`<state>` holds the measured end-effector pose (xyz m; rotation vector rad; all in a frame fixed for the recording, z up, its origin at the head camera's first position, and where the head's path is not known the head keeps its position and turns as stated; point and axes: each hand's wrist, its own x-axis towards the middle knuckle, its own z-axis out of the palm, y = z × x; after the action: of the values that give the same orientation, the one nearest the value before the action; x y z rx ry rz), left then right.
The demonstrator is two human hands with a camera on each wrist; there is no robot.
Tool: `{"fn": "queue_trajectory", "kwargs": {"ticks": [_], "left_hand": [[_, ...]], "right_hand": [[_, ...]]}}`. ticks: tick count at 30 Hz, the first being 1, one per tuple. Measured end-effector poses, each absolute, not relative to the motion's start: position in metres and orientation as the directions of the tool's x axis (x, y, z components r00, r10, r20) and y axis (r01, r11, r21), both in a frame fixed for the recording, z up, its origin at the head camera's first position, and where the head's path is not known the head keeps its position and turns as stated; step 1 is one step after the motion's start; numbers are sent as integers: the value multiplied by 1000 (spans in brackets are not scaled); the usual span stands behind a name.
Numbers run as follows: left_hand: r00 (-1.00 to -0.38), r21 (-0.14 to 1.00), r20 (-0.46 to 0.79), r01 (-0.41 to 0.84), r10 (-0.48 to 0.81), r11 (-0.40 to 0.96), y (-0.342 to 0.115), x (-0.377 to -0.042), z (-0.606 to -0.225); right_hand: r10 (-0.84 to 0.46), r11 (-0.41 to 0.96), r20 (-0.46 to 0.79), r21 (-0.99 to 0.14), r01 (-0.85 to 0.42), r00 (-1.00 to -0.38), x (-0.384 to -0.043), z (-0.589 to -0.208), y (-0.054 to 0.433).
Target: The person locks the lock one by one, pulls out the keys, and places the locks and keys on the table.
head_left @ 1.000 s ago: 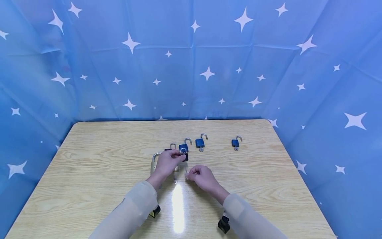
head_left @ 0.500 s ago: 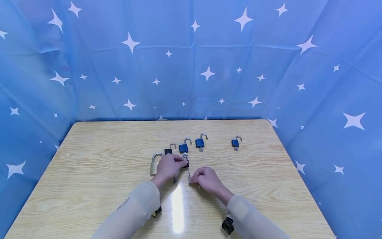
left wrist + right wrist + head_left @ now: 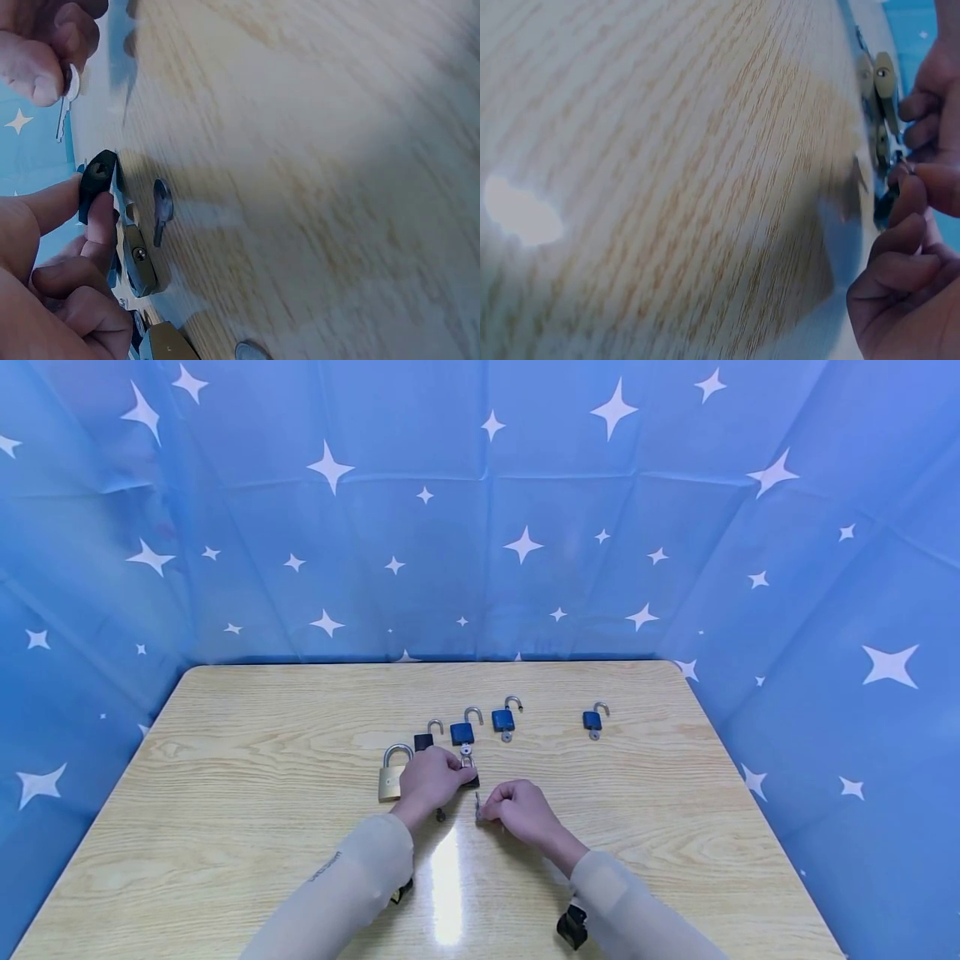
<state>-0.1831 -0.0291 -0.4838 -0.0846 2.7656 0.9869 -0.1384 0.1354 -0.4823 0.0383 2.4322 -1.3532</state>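
My left hand (image 3: 431,781) pinches a small black padlock (image 3: 97,180) between thumb and finger. Its keyhole end faces the camera in the left wrist view, and its silver shackle points away in the head view. To the right and slightly nearer, my right hand (image 3: 523,812) pinches a silver key (image 3: 68,101) by its head, blade pointing outward. Key and padlock are apart. Under my left hand a loose key (image 3: 162,210) lies on the table, beside a smaller brass padlock (image 3: 139,259). A large brass padlock (image 3: 389,783) lies left of my left hand, partly covered by it.
Behind my hands lie another black padlock (image 3: 423,742) and blue padlocks (image 3: 462,733), (image 3: 503,720) with raised shackles. One more blue padlock (image 3: 592,720) lies farther right. Keys stick out below the blue ones. A starred blue curtain (image 3: 480,568) hangs behind the wooden table (image 3: 675,827).
My left hand has drawn the black padlock nearer and slightly right, uncovering the black padlock behind. My right hand, still with the key, has shifted a little right and nearer.
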Motion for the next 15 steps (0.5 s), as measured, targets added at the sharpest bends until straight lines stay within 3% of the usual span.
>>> {"fn": "queue_trajectory", "kwargs": {"ticks": [15], "left_hand": [[-982,566,-186,-127,-24,815,-29,-184,-486]], "right_hand": [[-113,574,-326,-792,207,-938,-140,-483,135]]}}
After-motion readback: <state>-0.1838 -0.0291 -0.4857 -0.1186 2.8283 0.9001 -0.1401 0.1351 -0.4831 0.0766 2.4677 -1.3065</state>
